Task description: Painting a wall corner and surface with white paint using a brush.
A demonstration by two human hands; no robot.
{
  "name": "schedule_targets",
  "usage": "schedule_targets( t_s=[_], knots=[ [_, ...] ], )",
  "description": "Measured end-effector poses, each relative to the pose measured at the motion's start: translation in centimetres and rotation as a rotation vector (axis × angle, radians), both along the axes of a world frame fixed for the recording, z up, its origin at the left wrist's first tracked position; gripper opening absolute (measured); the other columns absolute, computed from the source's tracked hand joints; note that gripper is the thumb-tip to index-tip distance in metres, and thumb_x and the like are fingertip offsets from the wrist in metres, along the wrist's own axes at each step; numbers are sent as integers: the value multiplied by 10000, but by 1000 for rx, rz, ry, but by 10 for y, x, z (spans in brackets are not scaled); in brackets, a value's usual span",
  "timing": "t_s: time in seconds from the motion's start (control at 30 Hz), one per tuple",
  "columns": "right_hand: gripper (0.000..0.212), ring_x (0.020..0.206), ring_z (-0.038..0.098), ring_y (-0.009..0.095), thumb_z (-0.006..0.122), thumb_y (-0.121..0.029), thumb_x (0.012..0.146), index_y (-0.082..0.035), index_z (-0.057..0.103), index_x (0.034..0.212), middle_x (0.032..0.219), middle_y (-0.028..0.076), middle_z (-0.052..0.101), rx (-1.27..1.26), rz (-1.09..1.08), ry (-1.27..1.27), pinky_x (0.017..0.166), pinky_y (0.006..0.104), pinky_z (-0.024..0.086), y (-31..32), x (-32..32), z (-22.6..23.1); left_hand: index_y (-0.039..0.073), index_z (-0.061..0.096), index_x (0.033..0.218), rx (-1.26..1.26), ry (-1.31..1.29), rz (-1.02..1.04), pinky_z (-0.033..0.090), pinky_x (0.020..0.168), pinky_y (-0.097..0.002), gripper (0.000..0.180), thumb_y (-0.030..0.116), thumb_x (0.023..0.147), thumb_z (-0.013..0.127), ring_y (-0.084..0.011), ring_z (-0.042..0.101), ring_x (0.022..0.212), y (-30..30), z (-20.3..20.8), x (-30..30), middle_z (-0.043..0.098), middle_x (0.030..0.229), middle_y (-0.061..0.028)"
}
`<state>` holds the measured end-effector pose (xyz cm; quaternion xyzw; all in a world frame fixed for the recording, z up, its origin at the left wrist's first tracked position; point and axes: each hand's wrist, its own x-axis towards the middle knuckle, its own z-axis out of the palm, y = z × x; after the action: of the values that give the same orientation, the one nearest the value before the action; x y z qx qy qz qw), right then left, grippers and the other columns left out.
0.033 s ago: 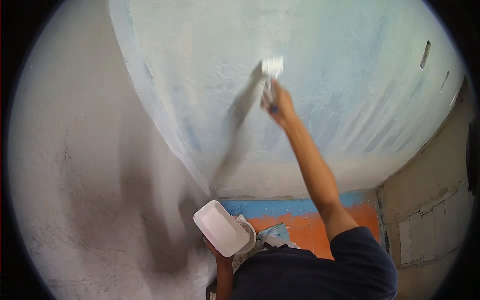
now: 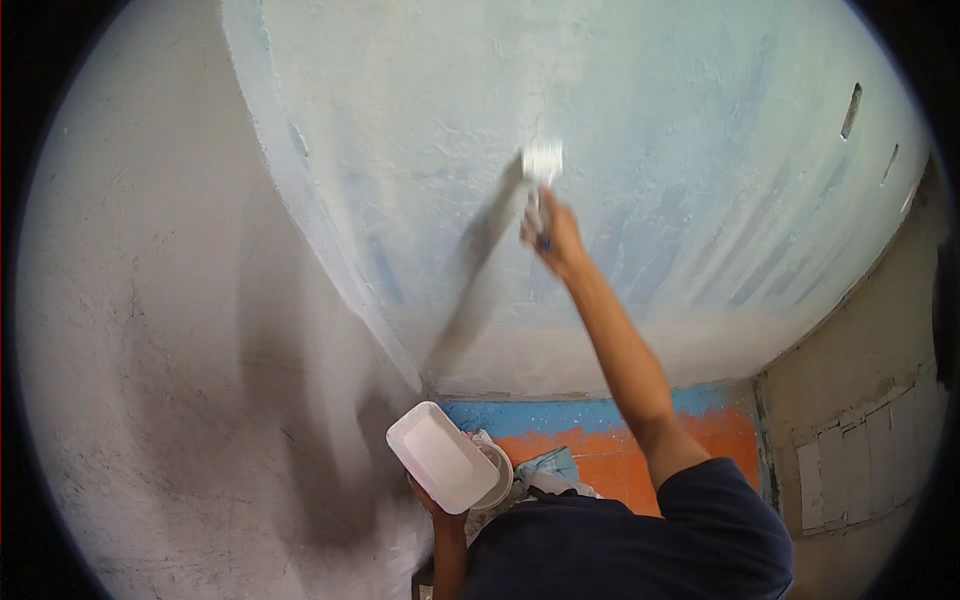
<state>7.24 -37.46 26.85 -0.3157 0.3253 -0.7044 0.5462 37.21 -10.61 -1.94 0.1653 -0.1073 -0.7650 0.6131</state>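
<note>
My right hand (image 2: 556, 238) is closed round the handle of a flat paintbrush (image 2: 543, 160) with a white-coated head. Its bristles meet, or nearly meet, the pale blue-white wall (image 2: 640, 110) in front of me, and a dark shadow of brush and arm falls to their left. Low down, my left hand (image 2: 438, 500) grips a shallow white rectangular tray (image 2: 450, 455) by its near-left edge, tilted so its inside faces up. The fingers under the tray are partly hidden. What paint the tray holds, if any, I cannot tell.
A bare grey wall (image 2: 150, 330) meets the painted one at a pale strip (image 2: 300, 200) on the left. Behind the tray stands a whitish bucket (image 2: 503, 470), with crumpled sheeting (image 2: 555, 465) beside it. Below the wall lies an orange and blue surface (image 2: 635, 465). Narrow slots (image 2: 851, 110) cut the wall at right.
My right hand and the paintbrush have moved a little way down the wall. The left hand and tray have stayed in place.
</note>
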Motion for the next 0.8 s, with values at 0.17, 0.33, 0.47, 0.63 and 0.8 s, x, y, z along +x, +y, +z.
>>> schedule_targets(
  t_s=[0.17,0.33,0.47,0.63,0.8],
  knots=[
    [255,492,360,145,507,-298,1053,-134,530,859,596,-8,388,238,103,-284,455,309,315,5,9,-155,170,205,1633,-103,74,8,375,1127,-678,1067,739,835,627,-448,498,1350,8,32,-8,333,1598,-259],
    [92,505,335,133,441,-28,883,-59,453,797,648,20,394,237,290,-511,408,261,275,-30,-1,-11,162,208,1631,-127,66,7,399,1111,-678,1041,723,853,613,-450,501,1345,10,41,0,338,1593,-265],
    [144,536,299,108,426,-62,959,-67,467,821,627,-27,361,-202,419,-328,481,259,274,-13,3,146,145,218,1625,-81,-26,9,428,1090,-677,1051,729,846,614,-454,500,1342,13,44,-1,364,1567,-276],
    [242,531,350,104,473,-298,1085,-100,545,964,608,-52,399,-236,224,-136,517,272,308,-7,27,119,133,232,1619,-100,11,-19,428,1089,-678,1057,744,840,603,-464,508,1328,11,34,3,391,1545,-282],
    [362,499,372,120,456,-497,1076,-162,549,977,597,-41,410,80,142,-19,487,285,283,-13,25,-112,131,238,1618,-132,52,-9,410,1101,-681,1032,729,856,595,-474,498,1333,7,39,-3,372,1556,-284]
  ],
)
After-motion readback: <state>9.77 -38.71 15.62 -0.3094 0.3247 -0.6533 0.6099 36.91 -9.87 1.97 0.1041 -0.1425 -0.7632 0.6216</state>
